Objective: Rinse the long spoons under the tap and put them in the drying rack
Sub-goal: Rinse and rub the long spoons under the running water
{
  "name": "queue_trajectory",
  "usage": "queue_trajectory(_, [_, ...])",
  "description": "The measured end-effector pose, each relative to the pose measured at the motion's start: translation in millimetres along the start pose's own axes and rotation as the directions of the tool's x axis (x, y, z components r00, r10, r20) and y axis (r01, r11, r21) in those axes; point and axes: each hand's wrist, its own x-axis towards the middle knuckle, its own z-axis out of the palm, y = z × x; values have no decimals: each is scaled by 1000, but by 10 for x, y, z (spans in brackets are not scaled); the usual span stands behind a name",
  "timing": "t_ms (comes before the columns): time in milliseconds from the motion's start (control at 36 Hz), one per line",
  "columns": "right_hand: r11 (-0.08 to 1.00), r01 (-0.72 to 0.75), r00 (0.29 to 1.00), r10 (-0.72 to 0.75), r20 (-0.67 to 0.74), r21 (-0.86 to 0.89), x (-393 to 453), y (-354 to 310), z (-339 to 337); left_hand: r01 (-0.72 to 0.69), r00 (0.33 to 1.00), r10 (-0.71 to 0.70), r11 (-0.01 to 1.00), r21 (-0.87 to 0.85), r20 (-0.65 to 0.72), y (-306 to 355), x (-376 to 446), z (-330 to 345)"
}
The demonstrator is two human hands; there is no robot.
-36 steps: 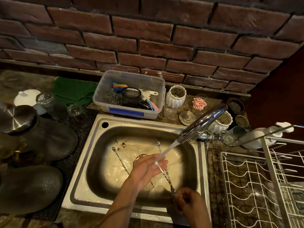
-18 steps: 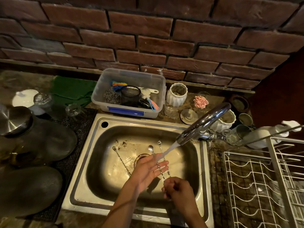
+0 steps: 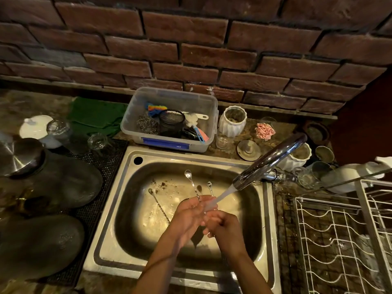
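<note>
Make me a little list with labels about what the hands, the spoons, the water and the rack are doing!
left hand: rubbing the spoon handles under the stream
right hand: gripping the lower ends of the handles
held spoons: two, bowls pointing up and away
third spoon: lying on the sink bottom
tap: running
sink: steel, some dark crumbs
drying rack: white wire, right of sink, no spoons visible
</note>
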Motion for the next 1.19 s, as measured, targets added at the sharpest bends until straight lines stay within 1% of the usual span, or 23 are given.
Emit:
queue_trajectory(83, [1000, 6, 1000, -6, -2, 25, 67, -42, 21, -20, 1000, 20, 1000, 1, 24, 19, 37, -21])
queue_trajectory(139, [997, -10, 1000, 8, 20, 70, 102, -82, 31, -34, 999, 35, 999, -14, 23, 60, 62, -28])
queue_trajectory(222, [985, -71, 996, 62, 61, 159, 141, -138, 54, -49, 999, 49, 999, -7, 18, 150, 89, -24])
queue_trajectory(361, [958, -164, 984, 140, 113, 236, 176, -209, 50, -92, 995, 93, 995, 38, -35, 243, 161, -29])
queue_trajectory(444, [935, -200, 977, 166, 135, 295, 198, -236, 33, -88, 995, 90, 995, 46, -53, 281, 200, -46])
queue_trajectory(639, [906, -235, 967, 182, 177, 353, 254, -210, -1, -97, 993, 95, 995, -28, -71, 397, 238, -44])
queue_trajectory(806, [902, -251, 956, 175, 234, 351, 282, -205, -20, -137, 986, 127, 986, -91, -112, 484, 274, -36])
queue_trajectory(1028, [874, -312, 932, 207, 296, 373, 331, -164, -8, -165, 978, 149, 980, -109, -144, 658, 281, -119])
queue_trajectory(1194, [824, -392, 907, 274, 319, 409, 379, -93, 37, -189, 974, 174, 978, -93, -148, 771, 244, -186])
